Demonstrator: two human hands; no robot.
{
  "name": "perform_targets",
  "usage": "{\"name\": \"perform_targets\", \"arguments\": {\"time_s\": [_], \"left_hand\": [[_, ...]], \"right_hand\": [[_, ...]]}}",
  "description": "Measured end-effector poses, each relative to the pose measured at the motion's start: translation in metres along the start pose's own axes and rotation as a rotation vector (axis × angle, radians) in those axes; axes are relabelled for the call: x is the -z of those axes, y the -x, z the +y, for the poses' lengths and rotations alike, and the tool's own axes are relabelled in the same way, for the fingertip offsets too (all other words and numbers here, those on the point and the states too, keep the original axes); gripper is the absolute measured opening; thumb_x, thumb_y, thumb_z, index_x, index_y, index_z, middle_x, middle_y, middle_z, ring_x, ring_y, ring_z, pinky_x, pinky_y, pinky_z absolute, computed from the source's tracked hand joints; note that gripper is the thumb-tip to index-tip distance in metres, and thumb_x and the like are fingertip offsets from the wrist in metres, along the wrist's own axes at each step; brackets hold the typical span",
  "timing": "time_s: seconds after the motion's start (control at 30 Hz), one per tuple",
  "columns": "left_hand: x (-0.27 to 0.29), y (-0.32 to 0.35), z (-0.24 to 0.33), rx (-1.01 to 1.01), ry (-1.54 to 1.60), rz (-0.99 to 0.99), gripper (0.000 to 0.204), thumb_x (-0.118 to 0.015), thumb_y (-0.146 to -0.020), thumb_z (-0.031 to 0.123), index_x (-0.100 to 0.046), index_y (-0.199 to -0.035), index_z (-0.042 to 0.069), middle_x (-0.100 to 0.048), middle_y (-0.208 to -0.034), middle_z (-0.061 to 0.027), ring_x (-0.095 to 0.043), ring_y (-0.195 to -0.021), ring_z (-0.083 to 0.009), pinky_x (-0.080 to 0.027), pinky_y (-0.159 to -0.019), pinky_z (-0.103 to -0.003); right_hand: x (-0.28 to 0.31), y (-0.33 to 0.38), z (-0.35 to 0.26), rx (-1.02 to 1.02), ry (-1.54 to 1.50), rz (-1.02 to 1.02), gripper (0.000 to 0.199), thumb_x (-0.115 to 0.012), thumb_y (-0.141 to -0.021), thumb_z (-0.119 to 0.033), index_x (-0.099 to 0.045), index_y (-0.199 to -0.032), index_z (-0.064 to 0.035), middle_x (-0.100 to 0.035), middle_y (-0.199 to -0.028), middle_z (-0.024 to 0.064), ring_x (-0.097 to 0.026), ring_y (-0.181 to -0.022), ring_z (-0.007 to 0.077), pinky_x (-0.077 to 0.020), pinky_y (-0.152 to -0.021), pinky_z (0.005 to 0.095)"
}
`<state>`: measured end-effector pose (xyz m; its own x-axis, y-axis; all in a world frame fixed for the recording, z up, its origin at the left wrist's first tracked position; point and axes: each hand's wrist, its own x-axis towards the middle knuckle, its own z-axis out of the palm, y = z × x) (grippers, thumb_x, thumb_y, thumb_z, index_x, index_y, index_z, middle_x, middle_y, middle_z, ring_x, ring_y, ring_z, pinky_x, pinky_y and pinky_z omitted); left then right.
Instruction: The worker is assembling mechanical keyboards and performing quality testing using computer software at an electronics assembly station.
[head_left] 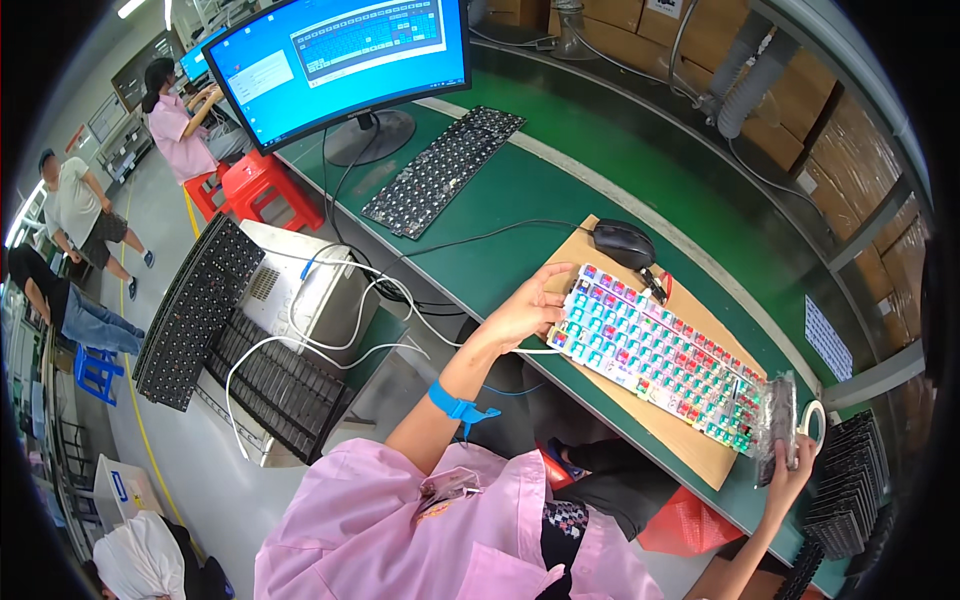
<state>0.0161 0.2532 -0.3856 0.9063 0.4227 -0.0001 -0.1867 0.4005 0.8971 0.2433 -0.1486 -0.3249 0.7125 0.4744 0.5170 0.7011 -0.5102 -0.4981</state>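
A keyboard without keycaps [655,360], its switches teal, red and lilac, lies slantwise over a brown board [690,450] on the green bench. My left hand [530,308], with a blue wrist strap [458,408] on its arm, grips the keyboard's left end between thumb and fingers. At the other end, my right hand [793,462] is closed on a dark bar-shaped piece that looks wrapped in clear plastic [776,415]. This piece sits against or just over the keyboard's right edge; whether they touch I cannot tell. A white cable runs from near my left hand.
Beyond the keyboard are a black mouse [623,243], a black perforated plate [445,170] and a monitor [340,65]. A tape roll [813,425] and stacked black racks [848,480] stand at right. Left of the bench, black plates [200,310] lean by a white case [310,290]. Other people work farther off.
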Motion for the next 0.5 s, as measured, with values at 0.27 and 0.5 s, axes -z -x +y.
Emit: {"name": "perform_targets", "arguments": {"time_s": [0.27, 0.5], "left_hand": [[-0.002, 0.004, 0.001, 0.038, -0.033, 0.006, 0.066, -0.044, -0.073, -0.013, -0.024, -0.132, 0.009, -0.059, -0.097, -0.0178, -0.056, -0.067, -0.0125, -0.037, -0.045, -0.015], [-0.002, -0.001, 0.004, 0.026, -0.021, -0.023, 0.066, -0.040, -0.072, -0.014, -0.023, -0.131, 0.009, -0.057, -0.093, -0.0169, -0.053, -0.064, -0.0136, -0.035, -0.044, -0.019]], "right_hand": [[-0.026, -0.022, 0.015, -0.002, 0.087, 0.165, 0.021, -0.063, -0.069, -0.004, -0.054, -0.089, -0.0002, -0.049, -0.094, 0.0097, -0.049, -0.081, 0.0239, -0.0409, -0.071, 0.0314], [-0.020, -0.068, 0.015, 0.042, 0.338, -0.224, 0.024, -0.064, -0.068, -0.005, -0.054, -0.089, 0.0002, -0.050, -0.089, 0.0095, -0.050, -0.078, 0.0234, -0.0415, -0.070, 0.0308]]}}
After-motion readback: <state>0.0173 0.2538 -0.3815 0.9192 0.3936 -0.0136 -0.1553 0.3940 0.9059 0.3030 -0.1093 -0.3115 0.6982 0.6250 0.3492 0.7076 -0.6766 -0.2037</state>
